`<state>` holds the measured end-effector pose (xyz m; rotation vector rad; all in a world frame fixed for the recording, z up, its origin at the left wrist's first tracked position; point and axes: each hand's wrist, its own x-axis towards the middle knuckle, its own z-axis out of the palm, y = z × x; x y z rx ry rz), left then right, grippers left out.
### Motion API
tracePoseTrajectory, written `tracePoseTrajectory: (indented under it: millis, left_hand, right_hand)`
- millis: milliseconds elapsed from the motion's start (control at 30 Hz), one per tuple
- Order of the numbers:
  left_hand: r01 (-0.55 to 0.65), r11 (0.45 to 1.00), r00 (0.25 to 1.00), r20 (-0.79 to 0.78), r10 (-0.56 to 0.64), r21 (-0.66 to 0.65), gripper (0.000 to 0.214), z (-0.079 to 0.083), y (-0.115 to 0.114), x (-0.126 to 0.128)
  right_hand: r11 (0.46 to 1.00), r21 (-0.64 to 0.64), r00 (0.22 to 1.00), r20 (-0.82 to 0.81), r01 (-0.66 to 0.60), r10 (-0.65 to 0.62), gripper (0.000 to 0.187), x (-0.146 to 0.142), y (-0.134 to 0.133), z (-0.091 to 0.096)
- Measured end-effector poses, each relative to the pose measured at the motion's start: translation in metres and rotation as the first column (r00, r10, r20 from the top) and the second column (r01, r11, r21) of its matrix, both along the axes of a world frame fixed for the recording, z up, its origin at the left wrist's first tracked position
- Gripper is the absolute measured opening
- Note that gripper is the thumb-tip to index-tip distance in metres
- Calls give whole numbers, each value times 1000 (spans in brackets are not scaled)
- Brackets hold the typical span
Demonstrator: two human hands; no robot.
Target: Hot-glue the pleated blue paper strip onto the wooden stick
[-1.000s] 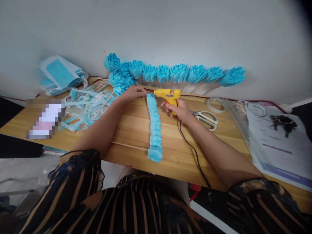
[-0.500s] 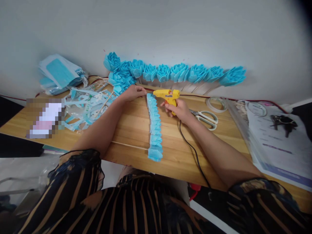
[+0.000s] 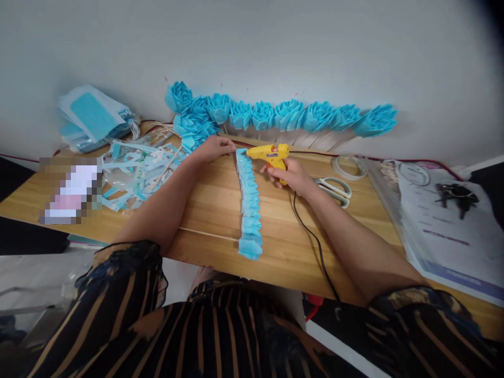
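My right hand [image 3: 291,176] is closed round the handle of a yellow glue gun [image 3: 269,154], whose nozzle points left at the far end of a long pleated blue strip [image 3: 249,202] lying on the wooden table [image 3: 212,210]. My left hand [image 3: 214,148] rests at that same far end, its fingers pinched on the strip's top corner. The gun's black cord [image 3: 311,239] trails back along my right forearm. A thin wooden stick [image 3: 208,234] lies across the table and passes under the strip.
A row of blue folded flowers [image 3: 283,116] lines the wall. Cut blue and white scraps [image 3: 137,168] and a pack of face masks [image 3: 92,118] lie at the left. Scissors [image 3: 334,189], a tape roll [image 3: 348,167] and a plastic sleeve of papers [image 3: 444,226] lie at the right.
The glue gun's nozzle has shifted slightly left, closer to the top of the strip. My left hand has stayed in place.
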<state>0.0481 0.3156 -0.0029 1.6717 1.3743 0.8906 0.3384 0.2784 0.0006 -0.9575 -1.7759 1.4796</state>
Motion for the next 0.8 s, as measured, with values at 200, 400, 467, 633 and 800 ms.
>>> tracePoseTrajectory:
  millis: [200,400,467,633,800]
  left_hand:
    - [9,1000,1000,11,-9,-2,28,1,-1,0]
    - [9,1000,1000,-7,-9,-6,29,2,-2,-1]
    - [13,1000,1000,-15,-13,-6,30,3,-2,-1]
    - [1,1000,1000,-27,-1,-1,26,4,-3,0]
    - [-7,1000,1000,-23,7,-7,22,4,-3,0]
  right_hand:
    - [1000,2,999,19,-28,28,29,0,0,-2]
    - [1000,16,998,66,-22,21,30,1,3,-4]
    - [1000,17,998,50,-26,25,30,1,3,-2]
    - [999,4,998,-45,-32,32,32,2,1,5]
    - [999,12,997,76,-31,30,28,3,2,3]
